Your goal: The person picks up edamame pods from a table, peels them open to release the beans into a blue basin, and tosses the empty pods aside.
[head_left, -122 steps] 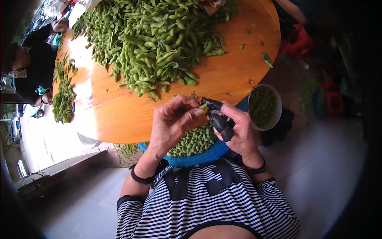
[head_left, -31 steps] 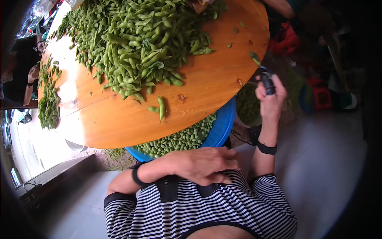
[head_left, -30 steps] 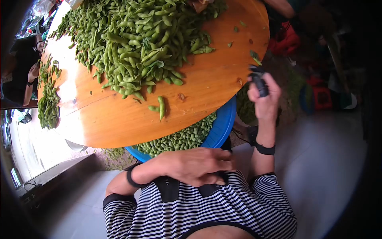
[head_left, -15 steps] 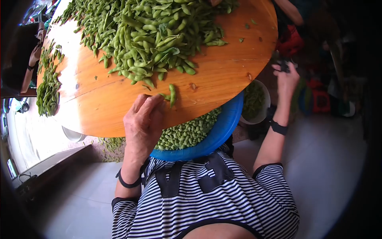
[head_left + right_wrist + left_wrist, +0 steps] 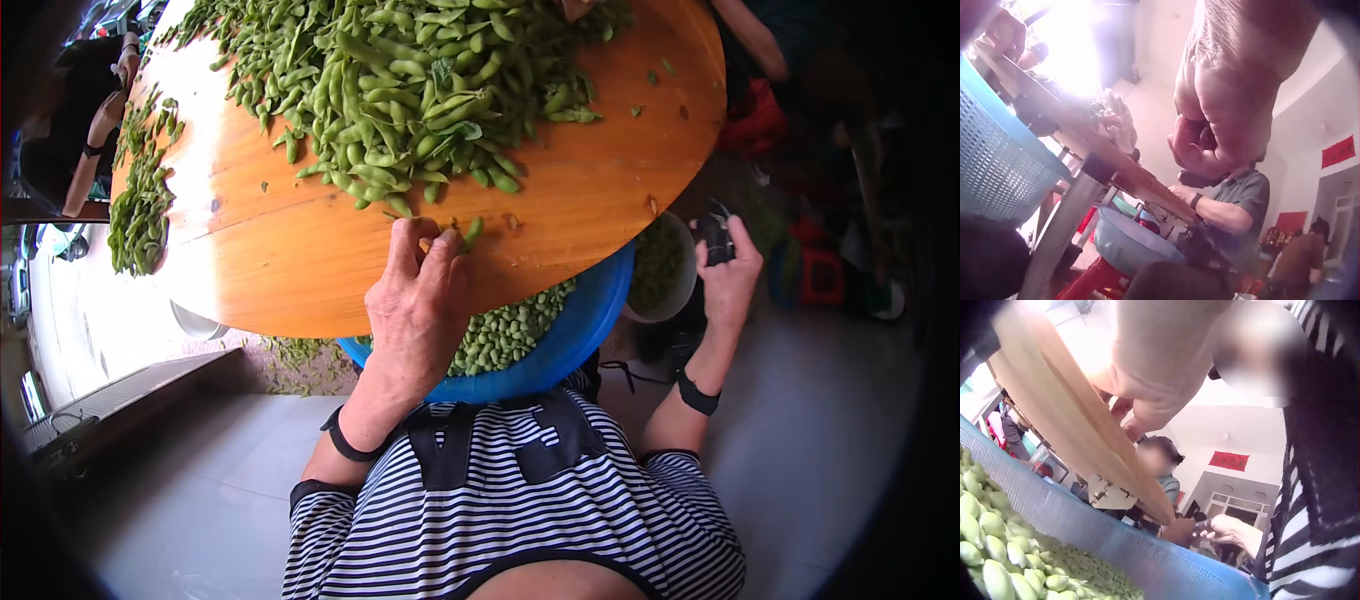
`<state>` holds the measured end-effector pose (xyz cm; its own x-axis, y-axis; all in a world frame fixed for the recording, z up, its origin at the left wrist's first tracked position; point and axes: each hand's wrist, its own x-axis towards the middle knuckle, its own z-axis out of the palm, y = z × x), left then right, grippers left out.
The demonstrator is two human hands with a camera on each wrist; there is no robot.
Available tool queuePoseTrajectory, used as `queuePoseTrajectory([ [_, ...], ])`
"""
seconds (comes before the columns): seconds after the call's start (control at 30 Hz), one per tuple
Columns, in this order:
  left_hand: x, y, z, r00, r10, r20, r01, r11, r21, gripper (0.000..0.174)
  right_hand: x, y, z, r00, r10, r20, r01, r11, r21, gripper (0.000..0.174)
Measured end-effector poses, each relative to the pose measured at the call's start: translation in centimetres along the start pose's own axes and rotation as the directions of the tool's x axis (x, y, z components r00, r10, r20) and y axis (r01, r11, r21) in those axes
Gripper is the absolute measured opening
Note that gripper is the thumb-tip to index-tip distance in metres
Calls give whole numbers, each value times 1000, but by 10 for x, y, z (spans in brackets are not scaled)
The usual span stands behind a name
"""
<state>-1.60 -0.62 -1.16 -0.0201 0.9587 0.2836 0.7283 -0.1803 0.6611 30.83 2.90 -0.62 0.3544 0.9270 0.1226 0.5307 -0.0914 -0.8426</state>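
Observation:
My left hand point(image 5: 418, 300) reaches over the near edge of the wooden table point(image 5: 560, 225). Its thumb and fingers pinch at a green soybean pod point(image 5: 472, 236), which shows beside the fingertips. My right hand point(image 5: 728, 268) is off the table's right side, beside a white bucket point(image 5: 685, 275) of green pods. Black coverings point(image 5: 714, 240) wrap some of its digits, and the fingers are loosely bent with nothing visible in them. Under the table edge, a blue basket point(image 5: 607, 300) holds shelled green beans point(image 5: 505, 335); the left wrist view shows these beans point(image 5: 997, 550) close up.
A large heap of soybean pods point(image 5: 400, 110) covers the far part of the table. A smaller pile point(image 5: 140, 215) lies at the left edge, near another person's arm point(image 5: 97, 150). A light blue basin point(image 5: 1132, 240) stands below the table in the right wrist view.
My left hand has gone from in front of my shirt to the pods on the table. My right hand swung out to the right and has come back slightly towards the bucket.

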Motion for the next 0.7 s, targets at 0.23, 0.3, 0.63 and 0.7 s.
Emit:
queuePoseTrajectory([
  [0.23,4,11,-1,996,81,-44,-87,984,-157,20,-49,-65,51,895,19,445,-165,942,293,20],
  [0.3,6,19,-7,998,60,0,-58,969,-240,17,-54,-71,58,798,-68,599,-112,960,258,16],
  [0.63,10,35,29,912,-124,392,408,379,-831,10,-51,-68,60,713,-93,694,-447,703,553,18],
  [0.7,10,34,33,921,-97,376,380,422,-823,11,-50,-66,58,715,-79,694,-449,709,543,19],
])
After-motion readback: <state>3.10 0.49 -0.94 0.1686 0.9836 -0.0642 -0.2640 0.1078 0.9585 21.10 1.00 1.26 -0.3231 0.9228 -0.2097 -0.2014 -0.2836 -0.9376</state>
